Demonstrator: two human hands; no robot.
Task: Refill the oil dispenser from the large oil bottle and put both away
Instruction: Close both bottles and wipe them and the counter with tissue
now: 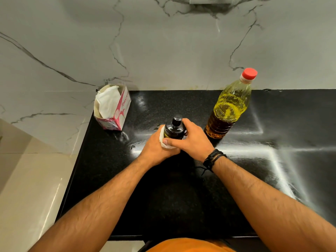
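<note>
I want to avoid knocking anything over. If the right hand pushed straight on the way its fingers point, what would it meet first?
The right hand points left, around the dispenser, so it would probably meet the left hand and its tissue first.

Both your forearms reach forward and meet at centre. Your left hand (156, 148) curls its fingers round the dispenser (174, 129), a tissue (163, 140) pressed under them. Your right hand (190, 140) grips it from the other side, thumb across the front, a black band on that wrist.

Oil dispenser (174, 129) body hidden — hands and tissue (163, 140) cover it.
</note>
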